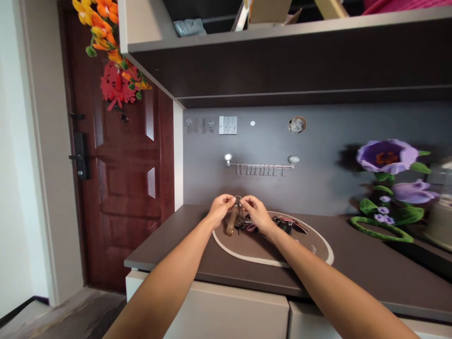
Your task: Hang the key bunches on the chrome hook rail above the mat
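My left hand [221, 207] and my right hand [257, 213] meet above the left part of a brown oval mat [261, 249]. Both are closed, fingertips pinching a metal key ring [238, 197] from either side. Below it dangles a brown strap-like fob [231, 223], along with small dark pieces too fine to make out. A jumble of keys and key chains [287, 224], some black and one red, lies on the mat to the right, partly behind my right hand and forearm.
On the grey wall above my hands is a metal rail with several hooks [261, 165]. An overhead cabinet [282, 66] juts out. Purple artificial flowers [386, 157] stand on the dark countertop [356, 263] at right. A reddish-brown door [123, 188] is at left.
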Action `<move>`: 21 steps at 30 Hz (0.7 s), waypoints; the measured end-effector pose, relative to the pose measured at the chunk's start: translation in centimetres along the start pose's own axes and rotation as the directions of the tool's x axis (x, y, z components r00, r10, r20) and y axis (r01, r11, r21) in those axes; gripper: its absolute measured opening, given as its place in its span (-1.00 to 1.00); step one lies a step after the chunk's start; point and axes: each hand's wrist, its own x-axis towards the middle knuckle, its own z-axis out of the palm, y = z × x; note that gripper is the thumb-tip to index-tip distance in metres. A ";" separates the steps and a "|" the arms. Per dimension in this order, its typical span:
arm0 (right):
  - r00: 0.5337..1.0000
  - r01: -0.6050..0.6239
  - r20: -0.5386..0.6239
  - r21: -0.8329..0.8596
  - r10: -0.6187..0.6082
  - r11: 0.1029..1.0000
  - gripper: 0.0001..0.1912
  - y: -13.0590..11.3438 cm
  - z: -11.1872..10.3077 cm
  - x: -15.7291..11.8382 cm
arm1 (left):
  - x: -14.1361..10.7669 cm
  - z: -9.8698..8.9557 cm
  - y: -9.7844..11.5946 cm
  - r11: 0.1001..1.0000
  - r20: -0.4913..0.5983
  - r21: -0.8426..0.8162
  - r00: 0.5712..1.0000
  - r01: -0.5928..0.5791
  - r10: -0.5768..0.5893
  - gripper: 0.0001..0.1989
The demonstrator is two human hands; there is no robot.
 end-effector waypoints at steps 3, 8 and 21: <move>0.999 0.043 -0.021 0.007 -0.043 0.999 -0.71 0.2 0.0 1.1 | 0.3 0.0 -0.2 0.994 -0.048 0.101 0.998 -0.041 0.046 -0.68; 0.993 0.012 -0.116 0.096 -0.001 0.995 -0.73 -0.3 0.0 3.6 | 0.5 -0.3 -0.5 0.875 -0.177 0.471 0.961 -0.107 0.213 -0.70; 0.920 -0.185 -0.247 0.409 0.304 0.894 -0.87 -1.6 2.0 10.4 | 0.3 -0.7 -0.5 0.572 -0.152 0.817 0.932 -0.068 0.328 -0.72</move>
